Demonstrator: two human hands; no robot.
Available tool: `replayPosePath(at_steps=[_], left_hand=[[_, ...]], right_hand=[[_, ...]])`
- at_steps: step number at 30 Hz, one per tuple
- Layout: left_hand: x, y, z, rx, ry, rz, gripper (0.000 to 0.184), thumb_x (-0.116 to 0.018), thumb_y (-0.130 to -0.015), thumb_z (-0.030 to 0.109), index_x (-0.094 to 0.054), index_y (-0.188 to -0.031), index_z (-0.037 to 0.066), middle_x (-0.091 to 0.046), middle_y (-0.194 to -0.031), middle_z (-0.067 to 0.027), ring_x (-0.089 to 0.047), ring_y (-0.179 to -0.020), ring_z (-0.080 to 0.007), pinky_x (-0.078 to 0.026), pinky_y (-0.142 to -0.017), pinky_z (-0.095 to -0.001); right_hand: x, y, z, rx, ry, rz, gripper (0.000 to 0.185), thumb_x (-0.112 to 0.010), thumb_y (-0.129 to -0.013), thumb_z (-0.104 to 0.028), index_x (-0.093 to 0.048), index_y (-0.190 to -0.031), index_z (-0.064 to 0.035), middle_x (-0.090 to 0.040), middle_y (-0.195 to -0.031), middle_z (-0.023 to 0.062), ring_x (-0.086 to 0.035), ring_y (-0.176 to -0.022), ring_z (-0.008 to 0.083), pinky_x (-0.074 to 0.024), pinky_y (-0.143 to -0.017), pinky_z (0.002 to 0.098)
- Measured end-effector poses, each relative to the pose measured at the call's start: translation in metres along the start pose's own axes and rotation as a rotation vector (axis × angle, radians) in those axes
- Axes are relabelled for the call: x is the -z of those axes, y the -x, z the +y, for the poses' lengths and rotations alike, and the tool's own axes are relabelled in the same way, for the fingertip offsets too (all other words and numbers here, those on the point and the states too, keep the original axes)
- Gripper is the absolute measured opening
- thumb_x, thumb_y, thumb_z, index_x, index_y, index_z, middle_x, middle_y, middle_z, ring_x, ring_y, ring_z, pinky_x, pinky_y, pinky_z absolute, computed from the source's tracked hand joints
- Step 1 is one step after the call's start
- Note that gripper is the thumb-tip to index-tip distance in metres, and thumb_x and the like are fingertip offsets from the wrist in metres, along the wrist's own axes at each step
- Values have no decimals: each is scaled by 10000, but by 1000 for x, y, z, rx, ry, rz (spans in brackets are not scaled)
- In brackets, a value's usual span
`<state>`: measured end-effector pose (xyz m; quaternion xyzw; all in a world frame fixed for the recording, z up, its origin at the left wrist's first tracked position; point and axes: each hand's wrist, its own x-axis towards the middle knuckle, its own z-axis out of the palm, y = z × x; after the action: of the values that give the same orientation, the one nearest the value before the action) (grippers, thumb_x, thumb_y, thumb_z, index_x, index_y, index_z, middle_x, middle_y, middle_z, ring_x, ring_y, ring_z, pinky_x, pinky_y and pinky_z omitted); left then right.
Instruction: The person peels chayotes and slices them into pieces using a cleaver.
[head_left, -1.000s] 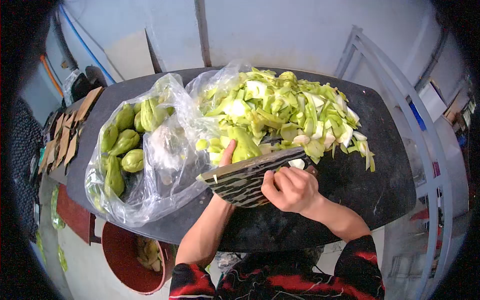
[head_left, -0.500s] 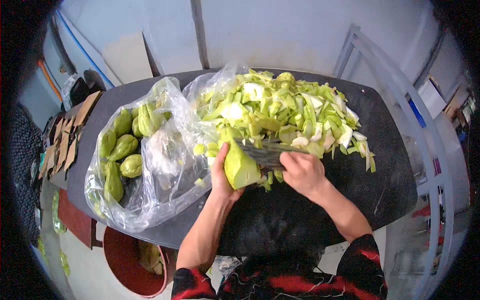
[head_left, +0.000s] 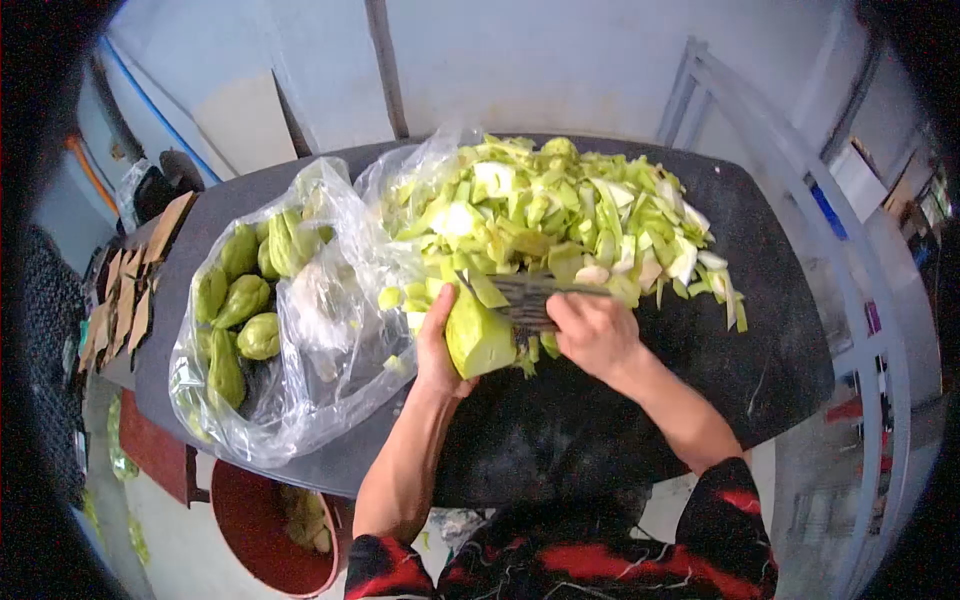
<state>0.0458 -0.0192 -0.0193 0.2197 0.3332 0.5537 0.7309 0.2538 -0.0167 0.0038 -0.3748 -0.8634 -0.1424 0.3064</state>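
My left hand (head_left: 440,350) is wrapped round a partly cut green chayote (head_left: 478,340), its flat cut face toward me. In my right hand (head_left: 597,333) is a knife with a wide, dark-patterned blade (head_left: 525,298); the blade lies against the chayote's upper right side, blurred by motion. A slice of green peel stands at the blade. Just beyond both hands spreads a large heap of green and white cut pieces (head_left: 580,215). Left of my left hand, a clear plastic bag (head_left: 330,400) holds several whole chayotes (head_left: 240,300).
All this lies on a dark table (head_left: 760,350). Below its front left edge stands a red bucket (head_left: 245,540) with pale pieces inside. A grey metal rail (head_left: 800,180) runs along the right, and cardboard pieces (head_left: 130,290) lie at the far left.
The knife has swung from in front of the chayote to its right side. The chayote is now tilted with its cut face showing. Lately the blade has shifted slightly left.
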Motion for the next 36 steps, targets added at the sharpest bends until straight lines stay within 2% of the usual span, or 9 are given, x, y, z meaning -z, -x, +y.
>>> replayPosePath(at_steps=[5, 12, 17, 19, 23, 24, 25, 30, 36], left_hand=[[-3, 9, -10, -18, 86, -9, 494, -510, -940, 455, -521, -1251, 71, -630, -1159, -120, -639, -1006, -262, -528, -883, -415], [-2, 3, -5, 41, -26, -111, 540, -480, -926, 510, -561, -1178, 40, -652, -968, -162, -662, -778, -310, -574, -675, -453], [1, 4, -5, 45, 115, -85, 507, -475, -940, 507, -570, -1191, 77, -648, -1006, -139, -649, -886, -299, -545, -762, -490], [-4, 2, 3, 33, 382, -159, 522, -461, -947, 529, -573, -1209, 91, -646, -1053, -120, -621, -985, -300, -515, -851, -503], [-13, 4, 3, -5, 322, 91, 593, -462, -933, 592, -568, -1206, 77, -637, -1068, -124, -611, -958, -284, -496, -874, -458], [-5, 2, 0, -22, 244, 19, 622, -452, -930, 609, -571, -1205, 64, -637, -1070, -130, -613, -965, -287, -495, -886, -449], [7, -10, 0, -3, 401, -380, 645, -428, -931, 625, -572, -1199, 56, -637, -1081, -142, -618, -983, -280, -504, -886, -442], [11, -7, -4, 121, 402, -298, 673, -394, -944, 611, -577, -1145, -4, -661, -965, -182, -658, -846, -281, -552, -769, -402], [5, 0, -6, 110, 395, -178, 675, -392, -950, 596, -572, -1150, -23, -667, -955, -184, -664, -848, -276, -555, -781, -397]], right_hand=[[23, -6, -21, 89, -56, 42, 62, -588, -779, -91, -537, -788, -56, -530, -593, 51, -615, -531, 206, -506, -455, 329], [-8, -1, 20, -160, 14, -64, 62, -565, -793, -53, -511, -819, -68, -599, -640, 100, -644, -588, 304, -522, -480, 403], [7, -4, 9, -130, -34, 2, 84, -579, -778, -52, -507, -815, -72, -574, -625, 92, -629, -563, 309, -522, -480, 403], [11, -5, 4, -83, -52, 31, 89, -584, -770, -65, -498, -792, -76, -560, -621, 81, -626, -554, 287, -516, -472, 392], [26, -3, -20, 163, 37, 82, 89, -602, -751, -74, -566, -825, -41, -498, -606, 34, -579, -517, 169, -473, -439, 293], [28, -3, -26, 218, 26, 89, 96, -606, -746, -73, -569, -823, -29, -481, -610, 29, -564, -528, 151, -460, -441, 271], [28, -2, -32, 261, 39, 96, 98, -607, -738, -70, -564, -814, -26, -470, -614, 26, -548, -535, 148, -456, -449, 258], [29, -3, -45, 327, 38, 116, 98, -604, -729, -73, -559, -806, -32, -449, -602, 13, -534, -531, 139, -442, -447, 252], [21, -1, -51, 341, 17, 143, 75, -620, -746, -62, -558, -785, -46, -407, -581, -4, -508, -507, 127, -420, -433, 234]])
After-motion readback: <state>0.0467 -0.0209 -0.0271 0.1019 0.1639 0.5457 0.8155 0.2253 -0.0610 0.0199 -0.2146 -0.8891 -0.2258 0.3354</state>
